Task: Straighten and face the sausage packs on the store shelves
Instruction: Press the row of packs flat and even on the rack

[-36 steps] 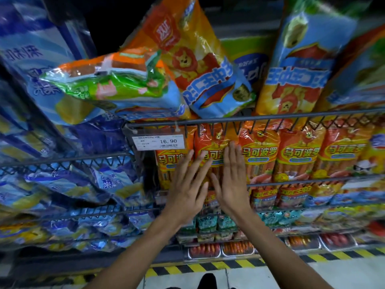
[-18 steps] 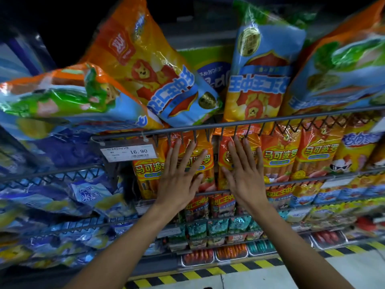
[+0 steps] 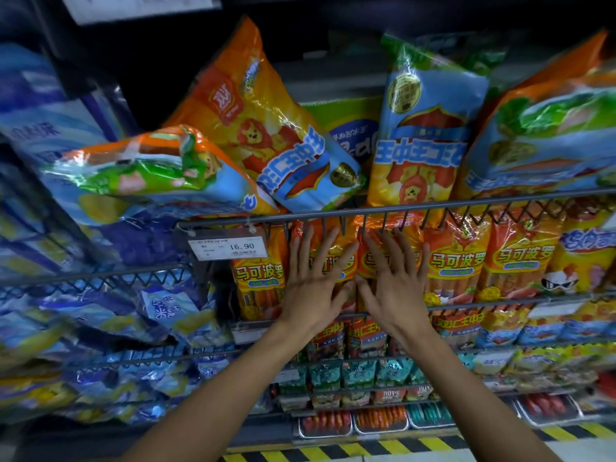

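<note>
A row of orange sausage packs [image 3: 455,265] stands upright behind the wire rail of the second shelf. My left hand [image 3: 311,281] lies flat with fingers spread on one orange pack [image 3: 333,261]. My right hand [image 3: 395,281] presses flat on the neighbouring pack [image 3: 366,261], thumbs almost touching. Neither hand grips anything. On the shelf above, a large orange lion pack [image 3: 266,128] leans left, and an orange and green pack [image 3: 150,171] lies on its side across it. A blue and orange pack [image 3: 423,135] stands upright there.
A wire shelf rail [image 3: 466,205] runs just above my fingertips, with a 16.90 price tag [image 3: 228,248] hanging at left. Blue packs [image 3: 100,321] fill wire baskets on the left. Lower shelves hold small packs and trays [image 3: 380,421]. Yellow-black floor tape [image 3: 333,450] runs below.
Both hands slid right along the orange row and up toward the rail, staying flat on the packs. The view tilted upward, showing more of the top shelf.
</note>
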`<state>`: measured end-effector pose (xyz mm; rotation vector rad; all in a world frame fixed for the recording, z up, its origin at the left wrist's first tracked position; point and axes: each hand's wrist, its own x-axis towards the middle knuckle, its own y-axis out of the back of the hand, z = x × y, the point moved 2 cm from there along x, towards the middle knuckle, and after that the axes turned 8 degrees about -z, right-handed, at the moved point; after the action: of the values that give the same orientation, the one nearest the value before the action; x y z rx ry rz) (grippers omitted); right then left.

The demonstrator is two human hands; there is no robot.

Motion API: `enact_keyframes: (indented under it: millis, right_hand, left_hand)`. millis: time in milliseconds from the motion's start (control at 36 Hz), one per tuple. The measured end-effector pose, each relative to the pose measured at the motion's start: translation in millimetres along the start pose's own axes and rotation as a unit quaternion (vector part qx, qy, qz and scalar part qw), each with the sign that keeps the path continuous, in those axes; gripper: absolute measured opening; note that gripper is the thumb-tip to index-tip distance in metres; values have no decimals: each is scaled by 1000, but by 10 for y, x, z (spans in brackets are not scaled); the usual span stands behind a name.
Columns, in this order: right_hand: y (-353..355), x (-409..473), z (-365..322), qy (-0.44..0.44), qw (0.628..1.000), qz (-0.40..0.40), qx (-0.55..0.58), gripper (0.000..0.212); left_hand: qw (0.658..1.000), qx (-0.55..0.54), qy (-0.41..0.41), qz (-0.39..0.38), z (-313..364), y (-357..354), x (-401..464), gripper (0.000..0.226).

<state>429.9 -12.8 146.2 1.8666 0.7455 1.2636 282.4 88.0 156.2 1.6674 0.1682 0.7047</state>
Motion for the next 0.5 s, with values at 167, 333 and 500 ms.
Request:
enact_keyframes:
  millis: [167, 333, 500]
  right_hand:
    - [331, -223, -252, 26, 996, -14, 79, 48]
    - [785, -420, -620, 128, 983, 3, 131, 44]
    - [1352, -252, -1082, 127, 967, 23, 219, 46]
  left_hand:
    - [992, -114, 0, -47, 8, 291, -233, 63]
    - [979, -203, -24, 6, -295, 721, -872, 44]
    - [951, -292, 46, 91, -775, 1431, -1256, 43]
